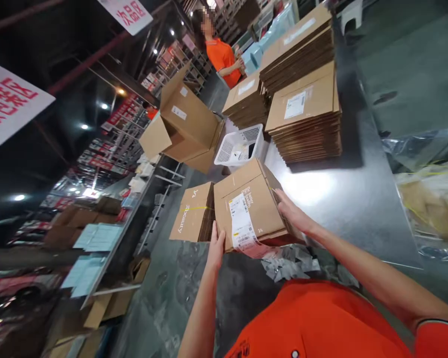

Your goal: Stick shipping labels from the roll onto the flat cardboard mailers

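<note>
The labelled cardboard stack (251, 211) is just on the near side of the white basket (251, 134), steadied at opposite edges by the left hand (217, 244) and right hand (291, 211). Nearer and left of the basket is a yellow-strapped bundle (194, 213); right of it, flattened cartons (304, 117) sit on the worktop (358, 199).

Some fingers of the left hand (217, 246) are hidden by the held cardboard stack (259, 206), as is the underside of the right hand (294, 215). Fine print on its label (242, 219) is too small to read, and small items in the white basket (260, 132) cannot be told. The far person's (220, 54) head is blurred. The left sign (11, 102) runs past the left edge, the far stool (353, 16) past the top. Near-left goods (17, 291) blur.
</note>
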A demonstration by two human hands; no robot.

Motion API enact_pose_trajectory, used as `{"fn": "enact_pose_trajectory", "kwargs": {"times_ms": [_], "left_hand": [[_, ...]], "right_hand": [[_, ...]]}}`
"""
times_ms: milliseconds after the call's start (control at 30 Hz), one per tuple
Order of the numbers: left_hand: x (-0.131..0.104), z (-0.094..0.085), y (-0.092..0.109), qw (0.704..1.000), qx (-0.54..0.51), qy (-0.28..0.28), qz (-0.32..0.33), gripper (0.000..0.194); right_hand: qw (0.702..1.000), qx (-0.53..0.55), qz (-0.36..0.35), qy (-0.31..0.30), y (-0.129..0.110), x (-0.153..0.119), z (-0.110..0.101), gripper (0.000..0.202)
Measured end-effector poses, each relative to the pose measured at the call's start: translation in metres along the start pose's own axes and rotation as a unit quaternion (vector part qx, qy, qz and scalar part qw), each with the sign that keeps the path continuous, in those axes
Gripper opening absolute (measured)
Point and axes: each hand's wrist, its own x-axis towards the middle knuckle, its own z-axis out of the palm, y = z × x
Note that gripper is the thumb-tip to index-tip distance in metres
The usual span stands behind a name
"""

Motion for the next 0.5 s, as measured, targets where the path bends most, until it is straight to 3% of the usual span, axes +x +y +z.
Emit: {"fn": "enact_pose_trajectory", "kwargs": {"times_ms": [100, 233, 300, 433, 500], "left_hand": [[-0.009, 0.001, 0.006, 0.999, -0.014, -0.002, -0.035, 0.078], [-0.013, 0.004, 0.01, 0.996, -0.062, 0.007, -0.058, 0.079], [-0.013, 0.007, 0.009, 0.995, -0.075, 0.015, -0.058, 0.078], [-0.012, 0.006, 0.005, 0.995, -0.074, 0.022, -0.057, 0.075], [-0.013, 0.001, 0.009, 0.997, -0.059, 0.034, -0.046, 0.072]], "right_hand": [[0.998, -0.046, -0.031, -0.025, -0.002, -0.012, 0.02, 0.081], [0.998, -0.024, -0.056, -0.028, 0.006, -0.022, 0.022, 0.076], [0.998, 0.015, -0.051, -0.017, 0.022, -0.014, 0.014, 0.072], [0.996, 0.059, 0.028, 0.055, 0.074, 0.021, -0.006, 0.064], [0.997, 0.041, 0.043, 0.047, 0.099, 0.035, -0.01, 0.062]]}}
